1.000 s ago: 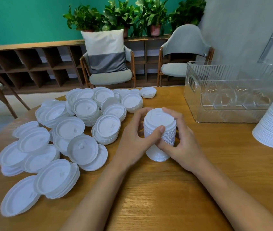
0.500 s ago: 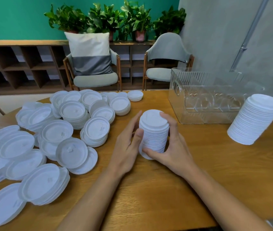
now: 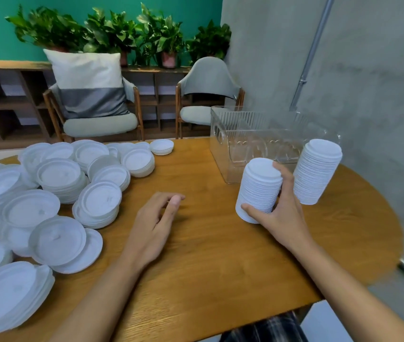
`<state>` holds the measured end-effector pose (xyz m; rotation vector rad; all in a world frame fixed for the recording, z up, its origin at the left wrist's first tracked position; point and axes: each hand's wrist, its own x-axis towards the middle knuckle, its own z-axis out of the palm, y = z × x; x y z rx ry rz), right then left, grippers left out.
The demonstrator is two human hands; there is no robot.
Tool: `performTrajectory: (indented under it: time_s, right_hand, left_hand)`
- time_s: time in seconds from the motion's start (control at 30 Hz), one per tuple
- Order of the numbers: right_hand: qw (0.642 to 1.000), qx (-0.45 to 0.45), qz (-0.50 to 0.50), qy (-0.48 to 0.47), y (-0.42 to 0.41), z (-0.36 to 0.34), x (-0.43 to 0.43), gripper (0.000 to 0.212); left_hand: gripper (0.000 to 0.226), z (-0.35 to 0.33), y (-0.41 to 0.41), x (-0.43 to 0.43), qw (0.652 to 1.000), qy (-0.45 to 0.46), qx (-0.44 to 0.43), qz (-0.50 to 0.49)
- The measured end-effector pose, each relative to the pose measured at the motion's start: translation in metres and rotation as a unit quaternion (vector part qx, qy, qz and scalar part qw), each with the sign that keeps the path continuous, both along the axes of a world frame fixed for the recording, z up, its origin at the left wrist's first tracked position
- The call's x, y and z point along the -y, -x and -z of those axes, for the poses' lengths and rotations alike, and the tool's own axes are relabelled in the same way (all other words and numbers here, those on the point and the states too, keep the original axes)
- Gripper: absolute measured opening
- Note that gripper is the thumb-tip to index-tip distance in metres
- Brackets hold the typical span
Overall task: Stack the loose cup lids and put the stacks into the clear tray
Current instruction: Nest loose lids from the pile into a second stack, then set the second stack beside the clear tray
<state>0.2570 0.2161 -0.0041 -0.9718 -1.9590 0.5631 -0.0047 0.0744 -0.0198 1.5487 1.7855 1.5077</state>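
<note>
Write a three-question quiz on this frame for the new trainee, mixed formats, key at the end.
1. True or false: the left hand grips a stack of lids.
2. Multiple choice: where does the free-standing lid stack stand? A. inside the clear tray; B. on the table, by the tray's near right corner; C. on a chair seat.
3. Short answer: which hand holds the other lid stack?

Key
1. False: it is open and holds nothing.
2. B.
3. The right hand, with its thumb near the base and its fingers up the side.
</note>
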Motion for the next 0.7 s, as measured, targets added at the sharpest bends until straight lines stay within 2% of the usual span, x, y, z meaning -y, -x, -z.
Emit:
performTrajectory:
  time_s: [0.43,0.7]
  right_hand:
    - [0.999,0.013,0.036,-0.004,-0.038,-0.003,-0.048,0.120]
    - [0.998,0.017,0.055,-0.003,-0.048,-0.001,-0.067,0.118]
  left_hand:
    - [0.051,0.005,0.003,-0.003,1.000,-0.003,0.017,-0.011]
    - [0.052,0.007,0.005,-0.003,1.000,0.002,0.011,-0.012]
